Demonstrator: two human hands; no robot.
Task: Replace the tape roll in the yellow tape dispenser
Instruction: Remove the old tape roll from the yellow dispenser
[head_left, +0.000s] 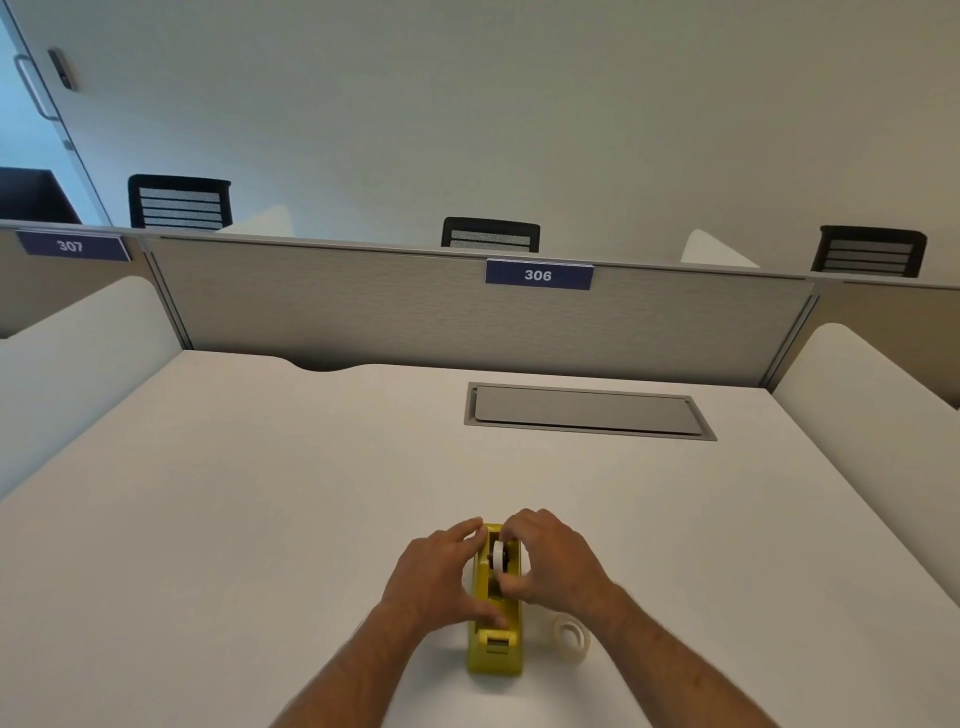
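Note:
A yellow tape dispenser (494, 649) stands on the white desk (260, 493), its cutter end toward me. A white tape roll (500, 557) sits in its cradle. My left hand (436, 577) holds the dispenser's left side, thumb lying along its top. My right hand (556, 561) curls over the roll, fingers and thumb pinching it. A second, clear tape roll (571, 639) lies flat on the desk just right of the dispenser, beside my right wrist.
A grey cable hatch (587, 410) is set into the desk further back. A grey partition (415, 306) labelled 306 closes the far edge, and white side dividers (857, 395) flank the desk. Black chairs stand beyond.

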